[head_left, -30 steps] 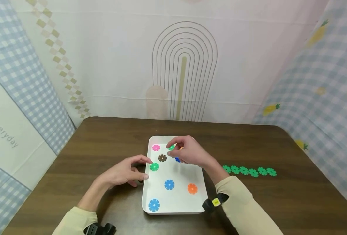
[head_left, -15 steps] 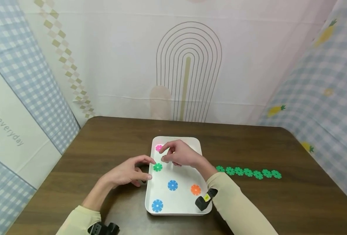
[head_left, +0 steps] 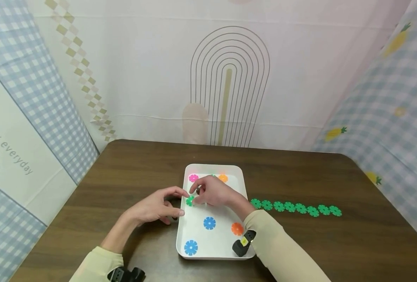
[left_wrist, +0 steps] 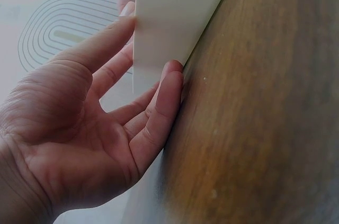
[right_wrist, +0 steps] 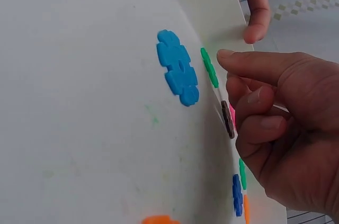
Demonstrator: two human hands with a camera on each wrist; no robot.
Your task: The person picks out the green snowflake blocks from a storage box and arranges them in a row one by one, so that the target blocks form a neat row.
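Note:
A white tray (head_left: 215, 246) holds several flat notched flower-shaped discs. My left hand (head_left: 155, 206) rests at the tray's left side; in the left wrist view its thumb touches the rim and a finger lies along the outer wall. Over the tray, my right hand (head_left: 216, 192) reaches to a green disc (head_left: 189, 201) near the left rim. The right wrist view shows its thumb tip right beside that green disc (right_wrist: 210, 68), other fingers bent, nothing held. A brown disc (right_wrist: 228, 119) sits near these fingers, mostly hidden in the head view.
Nearer me in the tray lie two light-blue discs, a smaller one (head_left: 209, 223) and a larger one (head_left: 191, 247), plus an orange disc (head_left: 237, 228). Pink (head_left: 193, 178) and orange (head_left: 223, 178) discs lie at the far end. A row of green discs (head_left: 289, 206) stretches rightward on the table.
My right hand has moved from the tray's far end toward its left rim and nearer me, down to the green disc. My left hand stays at the rim. The head view has shifted slightly.

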